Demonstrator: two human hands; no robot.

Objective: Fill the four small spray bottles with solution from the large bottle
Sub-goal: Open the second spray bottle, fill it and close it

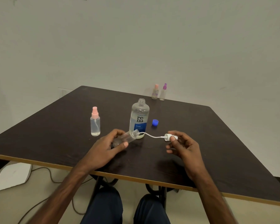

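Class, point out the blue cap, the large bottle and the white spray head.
blue cap (155,122): head view, its side wall.
large bottle (140,120): head view, its label.
white spray head (168,137): head view, its collar.

— What's that tabletop (55,135) looking like?
— Dark wood-grain laminate, matt, with a pale bare-wood strip on its near edge.
— And the bottles?
— Clear glossy plastic: the big bottle (139,117) wears a shiny blue-and-white label; the blue cap (155,122) beside it is smooth plastic.

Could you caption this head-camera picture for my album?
Left hand tilts a clear small bottle while right hand draws out its white sprayer.
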